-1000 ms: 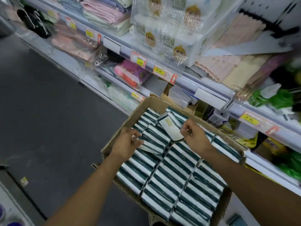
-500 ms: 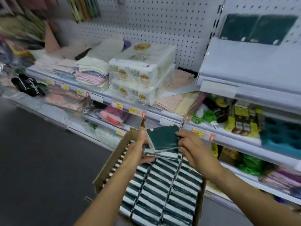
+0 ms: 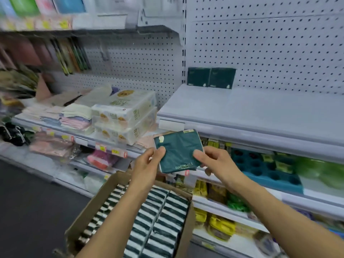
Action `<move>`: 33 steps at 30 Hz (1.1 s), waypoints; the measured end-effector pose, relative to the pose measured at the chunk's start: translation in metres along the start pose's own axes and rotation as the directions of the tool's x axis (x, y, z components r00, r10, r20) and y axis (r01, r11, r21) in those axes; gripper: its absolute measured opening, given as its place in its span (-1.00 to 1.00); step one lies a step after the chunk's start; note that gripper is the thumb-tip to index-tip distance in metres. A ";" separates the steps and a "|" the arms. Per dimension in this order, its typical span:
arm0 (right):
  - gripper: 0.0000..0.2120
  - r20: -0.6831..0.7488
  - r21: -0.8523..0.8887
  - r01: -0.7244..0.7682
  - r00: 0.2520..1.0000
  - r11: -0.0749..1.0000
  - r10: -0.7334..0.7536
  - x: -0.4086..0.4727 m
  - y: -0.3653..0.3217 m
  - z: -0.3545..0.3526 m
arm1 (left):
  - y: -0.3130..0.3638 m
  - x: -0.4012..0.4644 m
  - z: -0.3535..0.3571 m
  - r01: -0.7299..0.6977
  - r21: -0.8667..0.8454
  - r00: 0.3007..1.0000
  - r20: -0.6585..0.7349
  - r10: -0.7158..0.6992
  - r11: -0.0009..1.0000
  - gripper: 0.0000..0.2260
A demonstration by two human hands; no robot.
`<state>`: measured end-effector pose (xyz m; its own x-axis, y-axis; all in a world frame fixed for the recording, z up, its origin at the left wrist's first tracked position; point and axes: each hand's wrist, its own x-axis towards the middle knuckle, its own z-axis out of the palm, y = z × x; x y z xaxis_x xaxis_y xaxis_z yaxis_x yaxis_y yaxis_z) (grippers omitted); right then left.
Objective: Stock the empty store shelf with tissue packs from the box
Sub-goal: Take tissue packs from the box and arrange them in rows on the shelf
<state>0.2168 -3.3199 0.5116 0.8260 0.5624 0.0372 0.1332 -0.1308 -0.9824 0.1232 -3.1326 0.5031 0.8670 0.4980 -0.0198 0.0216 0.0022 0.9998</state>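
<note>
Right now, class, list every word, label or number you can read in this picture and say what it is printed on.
"COMFORTABLE": on the green tissue pack held by the left hand and right hand.
Line under it: too small to read.
Price tags on the shelf edge: blurred.
Two green packs on the empty shelf: print too small.
White tissue bundles: print blurred.

retail shop aisle, white pegboard back panels (image 3: 270, 43), tiered metal shelves (image 3: 242, 112), yellow price tags (image 3: 101, 147) on shelf edges, packaged goods (image 3: 124, 116) in rows

Folded towels (image 3: 74, 116) beside bagged paper rolls (image 3: 126, 116) — teal tray (image 3: 264, 170) lower right.
</note>
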 end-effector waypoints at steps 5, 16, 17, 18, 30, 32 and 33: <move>-0.32 -0.023 0.253 -0.008 1.000 0.967 0.014 -0.013 -0.031 -0.063 | 0.037 -0.011 0.058 -0.223 0.024 0.974 -0.024 0.224 0.975 -0.64; -0.85 -0.414 0.391 0.228 0.909 0.892 -0.051 0.003 -0.094 -0.181 | 0.097 0.033 0.153 -0.422 0.029 0.905 -0.043 0.423 0.906 -0.77; -0.86 -0.488 0.301 0.246 0.870 0.921 -0.073 0.010 -0.097 -0.197 | 0.097 0.046 0.154 -0.427 0.057 0.901 -0.062 0.430 0.902 -0.82; -0.85 -0.540 0.161 0.235 0.834 0.959 -0.113 0.018 -0.098 -0.213 | 0.096 0.059 0.154 -0.435 0.088 0.894 -0.076 0.441 0.896 -0.85; -0.67 -0.367 -0.853 -0.229 0.902 0.468 -0.228 0.138 -0.057 -0.279 | 0.094 0.200 0.179 -0.250 -0.035 0.968 0.014 0.251 0.968 -0.47; -0.64 -0.354 -0.862 -0.248 0.919 0.443 -0.174 0.141 -0.053 -0.283 | 0.092 0.222 0.180 -0.170 -0.096 0.984 0.042 0.175 0.981 -0.48; -0.62 -0.342 -0.872 -0.257 0.929 0.416 -0.142 0.143 -0.051 -0.285 | 0.092 0.233 0.180 -0.139 -0.113 0.988 0.054 0.146 0.984 -0.50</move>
<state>0.4838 -3.4656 0.6195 0.9357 0.2622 0.2361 0.3206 -0.9112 -0.2586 0.4168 -3.1727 0.5885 0.8865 0.4452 0.1258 -0.1558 0.0312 0.9873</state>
